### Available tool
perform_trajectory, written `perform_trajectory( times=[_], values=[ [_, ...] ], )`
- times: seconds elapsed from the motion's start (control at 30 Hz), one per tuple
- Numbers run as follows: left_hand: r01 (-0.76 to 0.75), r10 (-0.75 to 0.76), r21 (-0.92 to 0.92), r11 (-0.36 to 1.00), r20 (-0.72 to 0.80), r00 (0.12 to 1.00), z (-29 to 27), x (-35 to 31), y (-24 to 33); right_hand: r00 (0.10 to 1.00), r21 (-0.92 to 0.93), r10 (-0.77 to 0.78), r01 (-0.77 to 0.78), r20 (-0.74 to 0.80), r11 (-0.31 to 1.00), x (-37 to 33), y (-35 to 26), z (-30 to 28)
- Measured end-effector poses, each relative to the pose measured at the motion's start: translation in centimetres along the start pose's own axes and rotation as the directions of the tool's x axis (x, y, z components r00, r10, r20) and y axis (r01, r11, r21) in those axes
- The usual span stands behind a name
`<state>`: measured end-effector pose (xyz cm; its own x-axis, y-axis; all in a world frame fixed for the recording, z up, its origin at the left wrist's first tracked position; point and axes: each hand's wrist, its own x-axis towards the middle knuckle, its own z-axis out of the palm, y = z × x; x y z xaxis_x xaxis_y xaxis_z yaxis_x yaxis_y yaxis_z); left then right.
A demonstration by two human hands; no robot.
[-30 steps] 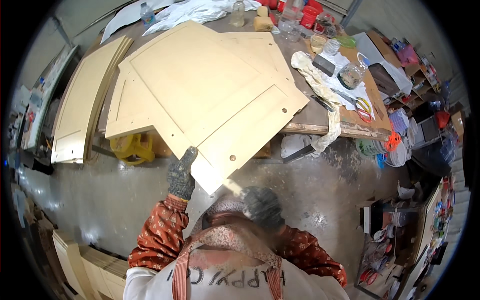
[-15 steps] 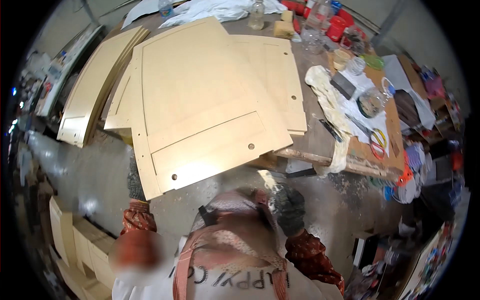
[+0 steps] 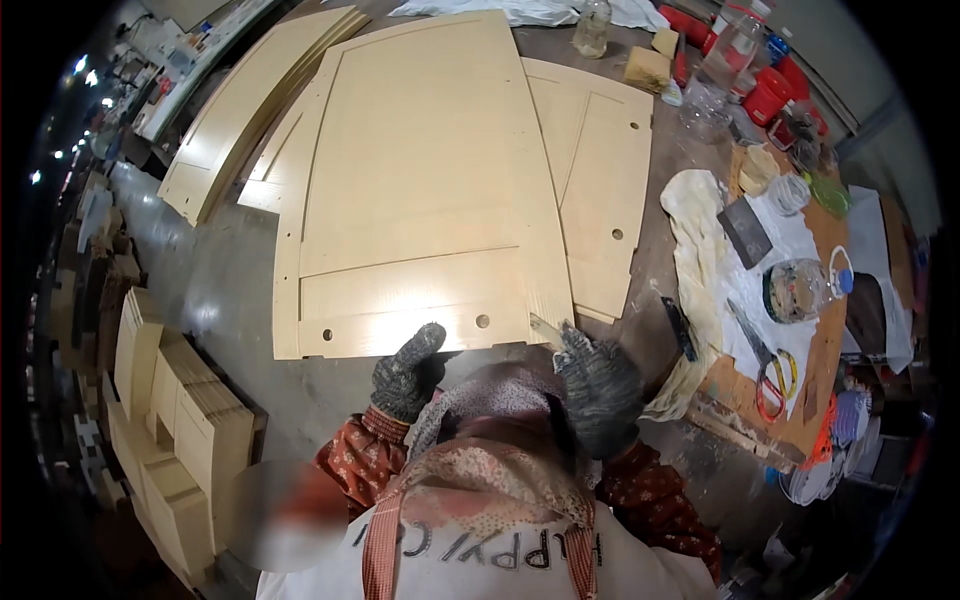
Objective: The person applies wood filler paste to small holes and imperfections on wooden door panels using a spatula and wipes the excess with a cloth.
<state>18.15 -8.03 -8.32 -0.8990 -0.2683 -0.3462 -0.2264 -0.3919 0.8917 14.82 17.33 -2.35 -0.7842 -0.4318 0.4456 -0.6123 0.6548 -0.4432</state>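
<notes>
A pale wooden door panel (image 3: 430, 170) with routed grooves and two round holes lies on top of other panels. My left hand (image 3: 405, 378), in a dark grey work glove, is at the panel's near edge. Its thumb laps over the edge; the fingers curl low and are partly hidden. My right hand (image 3: 602, 392), in a matching glove, is closed around a small pale strip (image 3: 546, 331) at the panel's near right corner. I cannot make out the strip's material. Beneath, another panel (image 3: 600, 170) sticks out to the right.
Curved panels (image 3: 250, 100) are stacked at the far left. To the right lie scissors (image 3: 770, 375), a grey block (image 3: 744, 238), a pale cloth (image 3: 692, 230) and a plastic bottle (image 3: 797, 290). More bottles and red containers (image 3: 768, 95) stand behind. Wooden pieces (image 3: 200, 440) are piled on the floor at left.
My left hand has come from the panel's left side to its near edge. The top panel has turned straighter. My right hand has risen with the pale strip to the panel's corner.
</notes>
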Motion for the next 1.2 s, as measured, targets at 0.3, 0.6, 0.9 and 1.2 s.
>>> perform_trajectory(
  times=[0.3, 0.6, 0.9, 1.2],
  values=[
    [-0.017, 0.017, 0.003, 1.000, -0.086, 0.996, 0.9, -1.7, 0.7, 0.982, -0.156, -0.175, 0.184, 0.067, 0.970, 0.8, 1.3, -1.6],
    [-0.454, 0.484, 0.492, 0.743, 0.072, 0.872, -3.5, -0.8, -1.5, 0.991, -0.147, -0.059, 0.077, 0.123, 0.986, 2.0, 0.6, -2.7],
    [0.054, -0.095, -0.289, 0.956, -0.131, 0.987, -8.5, -0.1, 2.2, 0.993, 0.014, -0.109, 0.110, -0.037, 0.994, 1.7, 1.4, -1.1],
    [0.064, -0.109, -0.397, 0.916, -0.091, 0.990, -9.0, -0.1, 1.2, 0.992, 0.260, 0.040, -0.070, 0.119, 0.963, 8.3, -0.6, 3.8]
  ],
)
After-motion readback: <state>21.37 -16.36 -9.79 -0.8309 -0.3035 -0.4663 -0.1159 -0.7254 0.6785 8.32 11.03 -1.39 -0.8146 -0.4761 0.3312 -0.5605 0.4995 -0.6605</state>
